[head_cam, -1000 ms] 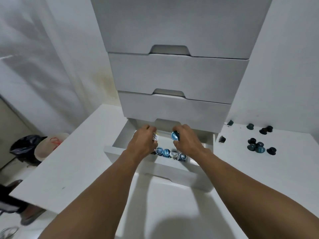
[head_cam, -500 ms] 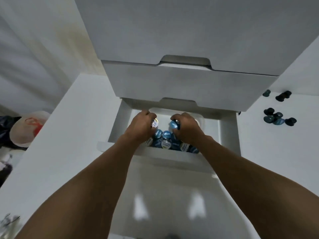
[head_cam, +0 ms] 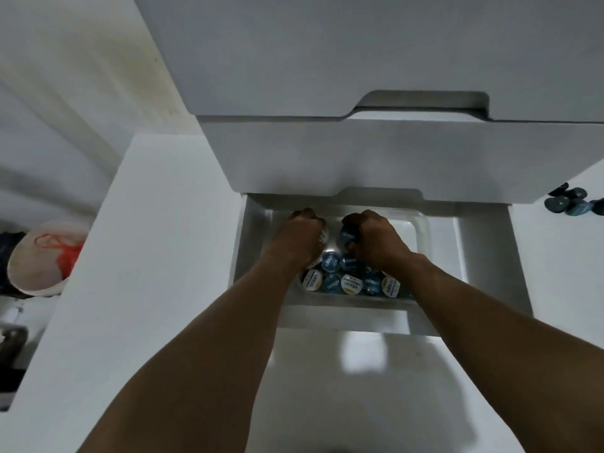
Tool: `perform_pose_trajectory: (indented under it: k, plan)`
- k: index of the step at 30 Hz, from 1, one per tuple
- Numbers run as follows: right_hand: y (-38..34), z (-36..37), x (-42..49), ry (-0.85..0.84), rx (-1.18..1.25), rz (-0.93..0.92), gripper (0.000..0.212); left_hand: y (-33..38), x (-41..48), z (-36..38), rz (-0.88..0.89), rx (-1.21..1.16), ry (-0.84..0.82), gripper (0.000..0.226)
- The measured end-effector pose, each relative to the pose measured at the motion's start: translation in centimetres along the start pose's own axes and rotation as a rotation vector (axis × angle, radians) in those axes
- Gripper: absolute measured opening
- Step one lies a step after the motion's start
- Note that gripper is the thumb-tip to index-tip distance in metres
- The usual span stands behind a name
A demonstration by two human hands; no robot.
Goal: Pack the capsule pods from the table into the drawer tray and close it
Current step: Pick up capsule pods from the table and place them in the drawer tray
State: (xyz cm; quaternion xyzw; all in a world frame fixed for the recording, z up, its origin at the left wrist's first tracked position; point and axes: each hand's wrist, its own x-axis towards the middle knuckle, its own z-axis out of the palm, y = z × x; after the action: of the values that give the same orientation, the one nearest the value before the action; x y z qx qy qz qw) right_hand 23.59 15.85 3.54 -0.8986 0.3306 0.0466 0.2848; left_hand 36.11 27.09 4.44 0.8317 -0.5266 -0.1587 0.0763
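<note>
Head view: left grip (head_cam: 302, 235) and right grip (head_cam: 374, 238), each clasping one pod (head_cam: 347, 237), are sinking deeper into the tray (head_cam: 422, 232) beneath them. Release is probably coming.

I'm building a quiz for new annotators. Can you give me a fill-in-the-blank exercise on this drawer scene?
1. The right hand grips a pod with a ____ lid.
2. The left hand grips a second pod with a ____ lid.
3. The drawer holding the clear tray stands ____.
4. The loose pods on the table lie to the drawer's ____.
Missing words: blue; white; open; right.
</note>
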Motion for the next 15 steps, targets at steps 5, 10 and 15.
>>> perform_pose_trajectory:
  k: [5,10,15]
  plan:
    - [0.6,0.7,0.6,-0.025,-0.007,-0.024,0.058,0.1,0.4,0.5,0.02,0.118,-0.004,0.035]
    - [0.9,1.2,0.8,-0.03,0.018,-0.021,0.054,-0.2,0.7,0.9,-0.004,0.168,-0.012,0.034]
    - [0.9,1.0,0.6,-0.032,0.041,-0.024,0.05,-0.3,0.9,0.9,-0.015,0.156,-0.03,0.039]
